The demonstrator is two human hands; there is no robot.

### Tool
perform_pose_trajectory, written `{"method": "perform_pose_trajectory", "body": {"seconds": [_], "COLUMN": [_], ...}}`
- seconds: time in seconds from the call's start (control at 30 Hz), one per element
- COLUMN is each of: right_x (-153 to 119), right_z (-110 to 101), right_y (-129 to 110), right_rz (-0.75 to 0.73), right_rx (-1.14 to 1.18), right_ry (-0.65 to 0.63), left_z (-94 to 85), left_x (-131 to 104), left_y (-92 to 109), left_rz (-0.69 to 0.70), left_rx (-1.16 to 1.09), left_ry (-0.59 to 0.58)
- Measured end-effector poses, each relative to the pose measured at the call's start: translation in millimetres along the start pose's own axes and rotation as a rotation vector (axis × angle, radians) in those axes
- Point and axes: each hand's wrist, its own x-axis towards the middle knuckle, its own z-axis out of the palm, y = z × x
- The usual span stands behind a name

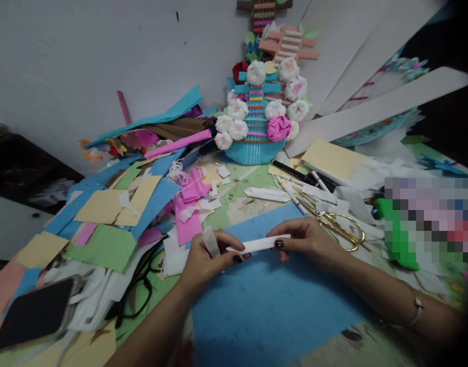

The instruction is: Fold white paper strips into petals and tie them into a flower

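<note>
A narrow folded strip of white paper [261, 244] spans the gap between my two hands, above a large blue paper sheet [275, 306]. My left hand [211, 257] pinches the strip's left end between thumb and fingers. Another whitish paper piece [211, 241] pokes up between the fingers of that hand. The strip's right end is pinched by my right hand [306, 238], thumb on the near side. Just beyond the right hand lie gold-handled scissors [342, 228]. A folded white paper piece [267, 194] rests behind the blue sheet.
A blue paper guitar [255, 150] with paper flowers leans against the wall at the back. Paper scraps [104, 244], eyeglasses [142, 300] and a phone [37, 312] lie at left. Pens [295, 172] and a cream block [333, 158] are at right, near a green object [397, 239].
</note>
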Motion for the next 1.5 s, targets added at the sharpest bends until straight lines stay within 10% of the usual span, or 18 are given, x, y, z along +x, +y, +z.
{"method": "perform_pose_trajectory", "body": {"seconds": [0.23,0.87,1.13,1.5], "right_x": [-3.4,-5.8,-13.0,-20.5], "right_z": [7.7,8.7,39.6,73.2], "right_y": [-0.2,0.9,3.4,19.4], "right_rz": [-0.156,-0.177,0.016,0.113], "right_rx": [-0.143,-0.471,0.248,0.422], "right_ry": [0.172,0.225,0.142,0.117], "left_z": [8.5,8.4,27.6,57.4], "left_x": [5.5,7.6,6.0,-11.1], "left_y": [3.0,1.0,-11.3,-8.2], "left_rz": [-0.062,-0.175,0.011,-0.017], "left_rx": [0.253,0.032,-0.441,-0.234], "left_ry": [0.285,0.251,0.227,0.262]}}
